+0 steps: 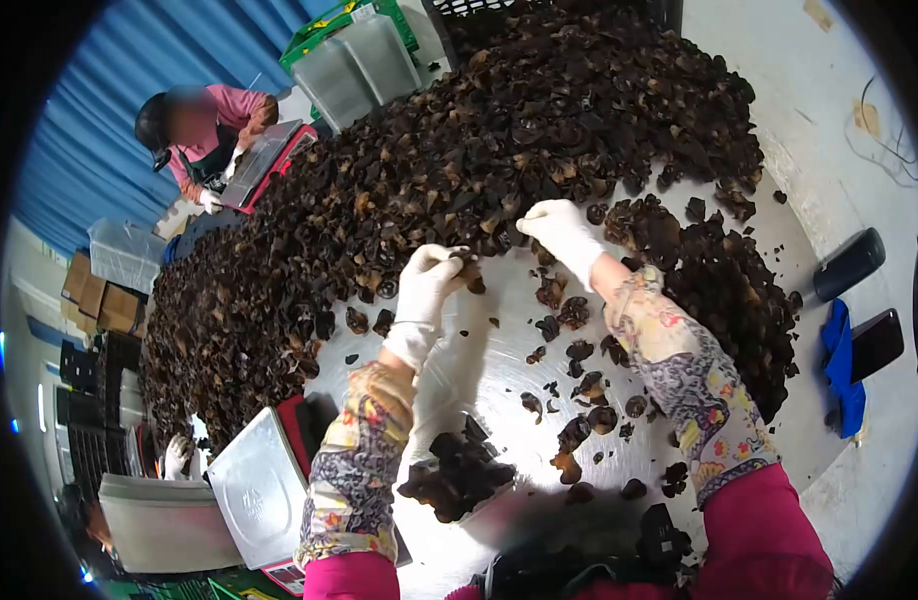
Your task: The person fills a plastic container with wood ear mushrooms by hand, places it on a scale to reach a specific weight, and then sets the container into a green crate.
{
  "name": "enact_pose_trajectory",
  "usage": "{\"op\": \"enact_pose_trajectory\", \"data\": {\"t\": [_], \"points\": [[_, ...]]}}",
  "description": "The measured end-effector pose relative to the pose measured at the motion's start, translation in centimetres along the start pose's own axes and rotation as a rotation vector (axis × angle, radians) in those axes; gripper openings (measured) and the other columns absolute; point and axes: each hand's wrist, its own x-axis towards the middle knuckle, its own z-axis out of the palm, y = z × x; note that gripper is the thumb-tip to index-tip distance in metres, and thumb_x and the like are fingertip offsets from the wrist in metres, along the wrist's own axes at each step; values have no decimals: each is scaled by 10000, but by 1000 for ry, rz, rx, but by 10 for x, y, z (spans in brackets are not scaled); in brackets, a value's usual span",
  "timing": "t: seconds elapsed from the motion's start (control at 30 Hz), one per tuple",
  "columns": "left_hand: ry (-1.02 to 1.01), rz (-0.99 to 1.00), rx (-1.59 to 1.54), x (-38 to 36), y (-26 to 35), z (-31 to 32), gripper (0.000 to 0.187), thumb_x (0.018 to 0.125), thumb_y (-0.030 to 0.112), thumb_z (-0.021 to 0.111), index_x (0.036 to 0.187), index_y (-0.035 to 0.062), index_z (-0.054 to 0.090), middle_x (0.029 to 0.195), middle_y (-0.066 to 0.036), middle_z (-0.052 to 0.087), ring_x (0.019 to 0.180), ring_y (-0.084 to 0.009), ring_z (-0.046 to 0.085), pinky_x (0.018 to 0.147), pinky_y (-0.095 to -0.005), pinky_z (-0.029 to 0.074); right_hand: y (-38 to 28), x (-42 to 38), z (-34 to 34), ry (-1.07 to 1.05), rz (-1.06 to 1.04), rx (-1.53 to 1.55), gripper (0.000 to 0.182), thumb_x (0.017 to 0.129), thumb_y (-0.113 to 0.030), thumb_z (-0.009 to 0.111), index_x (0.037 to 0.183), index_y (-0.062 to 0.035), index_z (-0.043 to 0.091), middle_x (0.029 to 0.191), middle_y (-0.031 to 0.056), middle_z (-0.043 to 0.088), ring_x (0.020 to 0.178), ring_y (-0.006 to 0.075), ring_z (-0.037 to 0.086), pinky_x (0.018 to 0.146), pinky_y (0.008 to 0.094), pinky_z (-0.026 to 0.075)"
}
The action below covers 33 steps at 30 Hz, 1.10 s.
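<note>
My left hand (425,290), in a white glove, pinches a brown piece of wood ear mushroom (473,277) over the metal table (469,370). To its right, my right hand (561,232), also gloved, has its fingers closed at the near edge of a big heap of dark dried wood ear mushrooms (479,140). Whatever its fingertips hold, if anything, is hidden. A small pile of wood ear pieces (454,475) lies close to my body, partly on something pale. Loose pieces (574,435) are scattered below my right hand, beside another pile (714,290).
A scale with a metal top (262,490) stands at the left. At the far left, a person in pink (214,130) leans over a red scale (269,168); another gloved hand (178,456) shows lower down. Grey bins (359,70), a dark case (849,264) and a phone (877,345) are around.
</note>
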Motion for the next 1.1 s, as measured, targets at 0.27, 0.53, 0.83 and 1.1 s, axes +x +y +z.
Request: {"op": "enact_pose_trajectory", "data": {"t": [0.27, 0.53, 0.83, 1.1], "points": [[-29, -286, -275, 3, 15, -5, 325, 868, 331, 587, 996, 35, 619, 833, -37, 624, 704, -139, 587, 628, -254, 460, -4, -55, -97, -201, 221, 1244, 188, 869, -213, 532, 922, -33, 543, 1000, 124, 643, 659, 132, 576, 411, 182, 283], [-48, 492, 1239, 30, -19, 58, 454, 752, 160, 708, 1193, 157, 602, 896, -69, 548, 737, -220, 591, 666, -323, 494, 22, -29, -51, -170, 35, 339, 308, 794, -146, 644, 1054, 17, 611, 772, 55, 622, 566, 111, 548, 497, 253, 440], [-52, 611, 1103, 18, -16, 36, 208, 710, 192, 727, 841, 62, 629, 1088, -78, 561, 877, -233, 611, 745, -315, 509, 44, -12, -45, -185, -276, -25, 75, 794, -82, 588, 784, -16, 622, 794, 90, 623, 699, 170, 578, 630, 307, 462], [3, 598, 1393, 51, -24, 35, 205, 751, 221, 683, 906, 88, 700, 1180, -76, 599, 917, -251, 630, 792, -330, 506, 36, 16, -17, -40, -472, 13, 116, 820, -75, 515, 821, -15, 615, 799, 130, 602, 742, 261, 584, 721, 332, 463]]}}
